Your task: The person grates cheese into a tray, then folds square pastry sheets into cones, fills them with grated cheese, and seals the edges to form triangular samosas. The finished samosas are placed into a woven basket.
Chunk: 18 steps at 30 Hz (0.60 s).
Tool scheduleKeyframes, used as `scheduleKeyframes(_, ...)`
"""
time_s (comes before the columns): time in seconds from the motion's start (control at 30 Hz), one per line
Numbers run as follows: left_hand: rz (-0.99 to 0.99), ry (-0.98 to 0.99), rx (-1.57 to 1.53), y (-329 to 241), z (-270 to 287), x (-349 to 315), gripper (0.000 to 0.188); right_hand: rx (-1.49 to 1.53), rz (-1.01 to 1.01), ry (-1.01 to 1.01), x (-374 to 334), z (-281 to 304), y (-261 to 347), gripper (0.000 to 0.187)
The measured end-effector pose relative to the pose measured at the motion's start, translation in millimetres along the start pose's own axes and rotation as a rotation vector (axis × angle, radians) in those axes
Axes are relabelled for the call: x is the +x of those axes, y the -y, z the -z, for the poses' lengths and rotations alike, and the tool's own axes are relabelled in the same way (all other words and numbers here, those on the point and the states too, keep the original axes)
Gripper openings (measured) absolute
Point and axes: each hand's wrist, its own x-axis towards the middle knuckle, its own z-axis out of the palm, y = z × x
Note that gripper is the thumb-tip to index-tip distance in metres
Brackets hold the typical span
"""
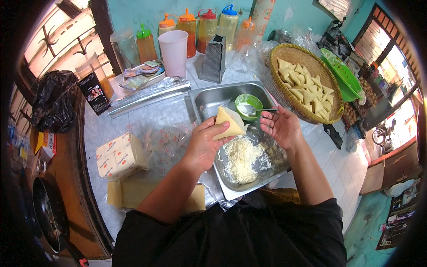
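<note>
In my left hand (202,142) is a folded triangular pastry wrapper (227,124), pale yellow, pinched between thumb and fingers. My right hand (283,127) is palm up with loosely curled, parted fingers, beside the handle of a metal spoon (266,109). The spoon rests in a small green bowl (248,100) with white paste; whether the fingers touch its handle is hard to tell. The bowl sits inside a steel tray (206,99). A heap of shredded white filling (241,160) lies in the tray, below both hands. Left of it, partly behind my forearm, is a stack of long pastry strips (133,194).
A woven basket (274,73) of folded triangles stands far right beside a green basin (342,75). Behind the tray are a grater (214,60), pink pitcher (173,51) and squeeze bottles (187,26). Leftward are a printed white pack (120,155), foil roll (149,98) and phone (94,93).
</note>
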Motion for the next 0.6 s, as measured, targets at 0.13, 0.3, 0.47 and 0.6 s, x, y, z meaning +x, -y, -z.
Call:
scheduleKeyframes(0.13, 0.007, 0.021, -0.051, 2.3, 4.1, 2.5, 0.032, -0.328, 0.102, -0.175, 7.5, 2.4, 0.0, 0.025)
scheduleKeyframes(0.3, 0.052, 0.044, -0.057, 6.5, 7.1, 5.4, 0.035, -0.465, 0.424, -0.129, -19.0, -9.1, -10.1, 0.024)
scheduleKeyframes(0.47, 0.048, 0.075, -0.110, 6.1, 9.5, 7.1, 0.036, -0.099, 0.499, -0.082, -47.3, 0.9, -8.4, 0.024)
scheduleKeyframes(0.6, 0.049, 0.088, -0.150, 4.5, 11.4, 7.3, 0.038, -0.062, 0.453, 0.007, -65.6, 9.6, -14.1, 0.024)
